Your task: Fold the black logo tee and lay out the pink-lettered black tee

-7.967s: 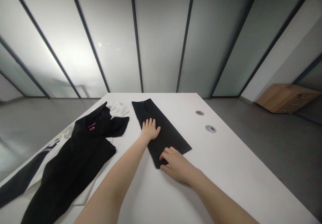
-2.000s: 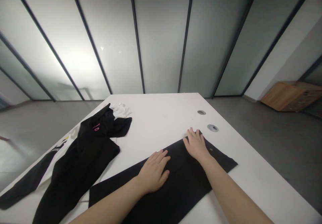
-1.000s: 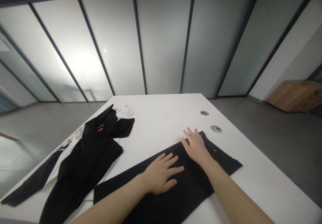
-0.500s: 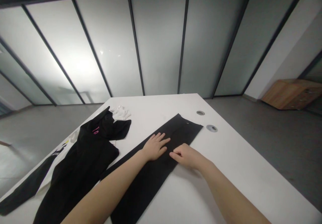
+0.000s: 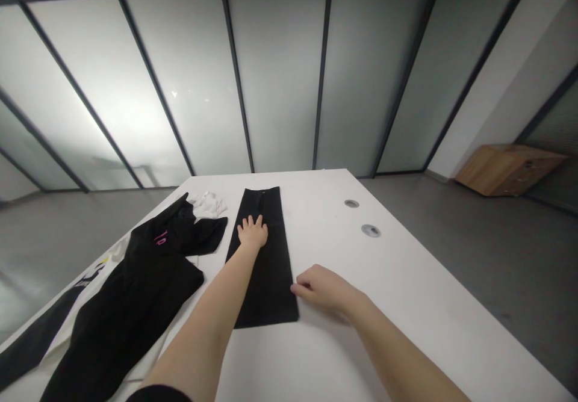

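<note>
I had the left hand splayed flat, gripping nothing, on the long black fabric strip, seemingly already folded, on the white table; the right hand curled at the strip's edge, grip unclear; the pink-lettered black garment lay unfolded

Black cloth: the left hand and its forearm cover a part of it; the tiny mark at the far end cannot be read.
Right hand: most fingers curl under and their tips are hidden; whether they pinch the cloth's edge, I cannot tell.
Left sleeve: only a small piece shows, the bottom edge cuts the rest.
Black shirt: its near end is cut off below; the pink letters are too small for sure reading.
White shirt: partly hidden beneath the black one.
Table: the near side is cut off.
Cabinet: its handles are too small to make out.
</note>
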### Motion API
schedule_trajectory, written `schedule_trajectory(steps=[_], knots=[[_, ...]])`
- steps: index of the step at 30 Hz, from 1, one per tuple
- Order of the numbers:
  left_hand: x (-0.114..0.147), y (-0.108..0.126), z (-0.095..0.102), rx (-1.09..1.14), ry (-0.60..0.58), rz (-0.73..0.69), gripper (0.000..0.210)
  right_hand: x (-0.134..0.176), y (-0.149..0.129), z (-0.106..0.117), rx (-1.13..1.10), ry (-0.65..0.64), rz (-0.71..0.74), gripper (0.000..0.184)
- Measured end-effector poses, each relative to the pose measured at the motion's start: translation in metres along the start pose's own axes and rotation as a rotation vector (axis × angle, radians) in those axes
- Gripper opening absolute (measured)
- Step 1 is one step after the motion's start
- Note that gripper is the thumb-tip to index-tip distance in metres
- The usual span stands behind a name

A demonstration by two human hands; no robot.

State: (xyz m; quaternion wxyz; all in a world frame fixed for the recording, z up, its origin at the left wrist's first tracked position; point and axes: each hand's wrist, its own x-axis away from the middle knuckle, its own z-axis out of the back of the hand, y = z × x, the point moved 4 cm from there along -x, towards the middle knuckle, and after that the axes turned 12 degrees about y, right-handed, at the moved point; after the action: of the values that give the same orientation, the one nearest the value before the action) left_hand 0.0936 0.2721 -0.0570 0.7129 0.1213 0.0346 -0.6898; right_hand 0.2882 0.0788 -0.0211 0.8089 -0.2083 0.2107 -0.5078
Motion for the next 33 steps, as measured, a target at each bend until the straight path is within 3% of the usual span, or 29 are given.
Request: schedule_trajectory(steps=[6, 14, 18, 23, 28, 31, 33], knots=[[0.000, 0.001, -0.003, 0.035, 0.063, 0.086, 0.065, 0.002, -0.019, -0.004, -0.017, 0.094, 0.196, 0.012], [-0.003, 0.004, 0.005, -0.002, 0.337, 0.069, 0.045, 0.005, -0.028, -0.013, -0.103, 0.054, 0.278, 0.030], [-0.008, 0.006, 0.005, -0.001, 0.307, 0.026, 0.040, 0.005, -0.025, -0.017, -0.104, 0.031, 0.278, 0.032], [-0.015, 0.009, 0.007, 0.020, 0.268, -0.014, 0.049, 0.004, -0.018, -0.020, -0.079, 0.007, 0.253, 0.037], [-0.027, 0.014, 0.010, 0.070, 0.126, -0.169, 0.054, 0.003, -0.006, -0.023, -0.007, 0.019, 0.211, 0.050], [-0.020, 0.015, 0.009, 0.102, 0.060, -0.275, 0.050, 0.001, 0.007, -0.027, 0.062, 0.040, 0.146, 0.056], [-0.003, 0.013, 0.011, 0.134, 0.088, -0.331, 0.052, 0.000, 0.015, -0.029, 0.094, 0.054, 0.093, 0.056]])
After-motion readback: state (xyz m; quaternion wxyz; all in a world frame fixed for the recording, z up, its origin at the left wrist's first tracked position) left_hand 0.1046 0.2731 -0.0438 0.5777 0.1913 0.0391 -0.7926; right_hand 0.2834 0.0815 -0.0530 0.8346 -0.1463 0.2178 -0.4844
